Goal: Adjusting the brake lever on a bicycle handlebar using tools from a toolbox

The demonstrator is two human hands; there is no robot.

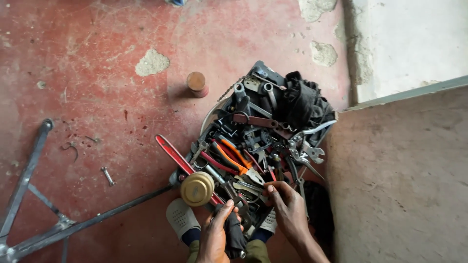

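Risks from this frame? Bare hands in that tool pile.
1. The right hand digs bare among the tangled pliers and spanners; a sharp edge or pinch is likely.
2. The left hand holds a dark tool right over the feet in open sandals; a dropped tool could hit the toes.
3. The red pipe wrench and round brass-coloured part sit at the heap's edge and may slide off.

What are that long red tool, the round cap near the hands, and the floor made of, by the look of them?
The long red tool looks like painted metal: flat, rigid, glossy red. The round cap seems brass or brass-coloured metal, with a dull yellow sheen and ridged rings, though plastic cannot be ruled out. The floor looks like cement with a worn red coating; grey patches show where it has chipped away.
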